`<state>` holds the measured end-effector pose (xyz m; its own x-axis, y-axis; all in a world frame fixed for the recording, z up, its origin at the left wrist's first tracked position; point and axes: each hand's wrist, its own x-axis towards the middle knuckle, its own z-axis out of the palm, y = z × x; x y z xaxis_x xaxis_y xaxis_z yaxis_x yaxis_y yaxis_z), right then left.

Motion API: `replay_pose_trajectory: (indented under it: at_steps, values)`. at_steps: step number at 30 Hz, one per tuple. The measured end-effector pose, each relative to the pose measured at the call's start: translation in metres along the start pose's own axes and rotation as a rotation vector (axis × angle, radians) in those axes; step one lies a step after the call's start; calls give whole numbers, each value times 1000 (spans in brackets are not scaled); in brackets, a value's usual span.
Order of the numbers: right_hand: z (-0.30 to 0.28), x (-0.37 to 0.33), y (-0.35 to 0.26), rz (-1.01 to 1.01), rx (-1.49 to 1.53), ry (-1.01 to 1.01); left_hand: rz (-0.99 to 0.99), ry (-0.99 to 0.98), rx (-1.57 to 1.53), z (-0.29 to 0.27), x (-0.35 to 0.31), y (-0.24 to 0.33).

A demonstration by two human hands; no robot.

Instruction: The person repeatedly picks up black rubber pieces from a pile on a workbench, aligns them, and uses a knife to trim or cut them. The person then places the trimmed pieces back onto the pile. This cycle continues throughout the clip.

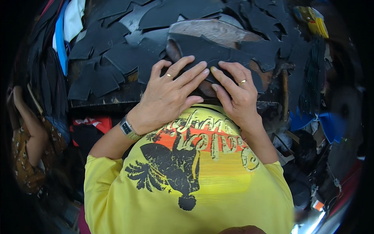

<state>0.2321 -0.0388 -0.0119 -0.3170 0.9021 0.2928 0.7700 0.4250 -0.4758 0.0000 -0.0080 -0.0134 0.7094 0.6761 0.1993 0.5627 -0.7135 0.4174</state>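
My left hand [165,91], with a ring and a wristwatch on that arm, lies with its fingers apart on a black sheet piece [194,47]. My right hand [239,87], also ringed, rests on the same piece from the other side, fingers bent and apart. Both index fingertips nearly meet at the middle of the piece. Beneath it a worn, greyish-brown slab [212,29] shows along the far side. Whether my thumbs touch the near edge of the piece is hard to make out.
Many flat black offcuts [113,50] overlap across the bench around the slab. A hammer [285,91] with a wooden handle is at the right. Blue plastic containers [331,126] lie lower right. Another person's arm [31,128] shows at the far left. A yellow packet [313,21] sits far right.
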Motion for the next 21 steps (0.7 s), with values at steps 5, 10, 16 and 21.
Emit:
replay_pose_trajectory:
  at_steps: [5,10,16,21]
  values:
    - [-22,8,21,244,395,226,-56,-64,12,-8,29,0]
    - [-53,16,51,372,-193,344,-29,206,-3,10,80,0]
    - [-49,10,67,460,-326,190,-32,37,-144,9,93,-8]
    - [-40,8,71,554,-8,299,-88,26,-330,1,87,-7]
